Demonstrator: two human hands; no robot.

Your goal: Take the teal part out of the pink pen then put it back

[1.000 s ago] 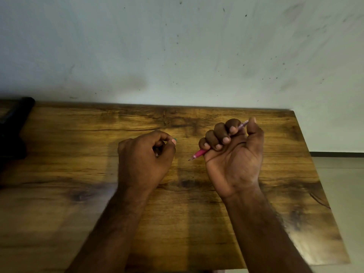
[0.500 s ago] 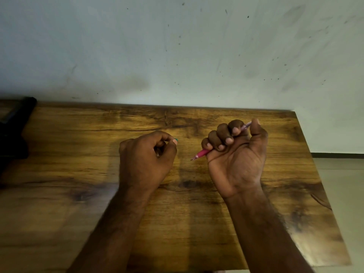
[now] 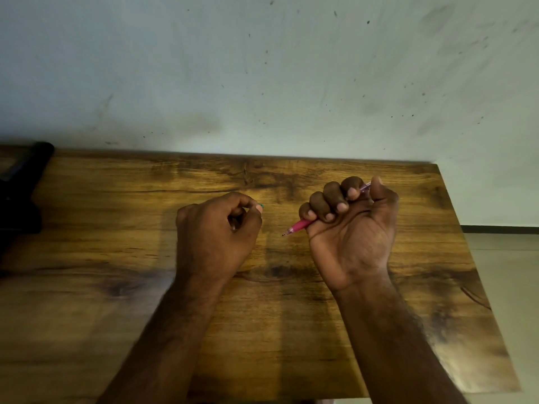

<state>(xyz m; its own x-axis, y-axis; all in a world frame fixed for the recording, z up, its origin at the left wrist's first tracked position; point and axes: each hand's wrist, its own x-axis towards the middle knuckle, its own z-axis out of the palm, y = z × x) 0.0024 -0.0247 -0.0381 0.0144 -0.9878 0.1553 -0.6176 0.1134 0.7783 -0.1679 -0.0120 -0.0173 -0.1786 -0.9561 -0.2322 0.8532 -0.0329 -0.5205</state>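
Right hand (image 3: 351,228): fist wrapped round the pink pen (image 3: 300,225).
Left hand (image 3: 217,228): fingertips pinching the teal part (image 3: 261,205).
Handling: light, tiny, slippery; best pinched near its tip.

2 bare forearms, no sleeves, hairy

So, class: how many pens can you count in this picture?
1: the pink pen is gripped in the right hand above the table. The fists could hide smaller parts.
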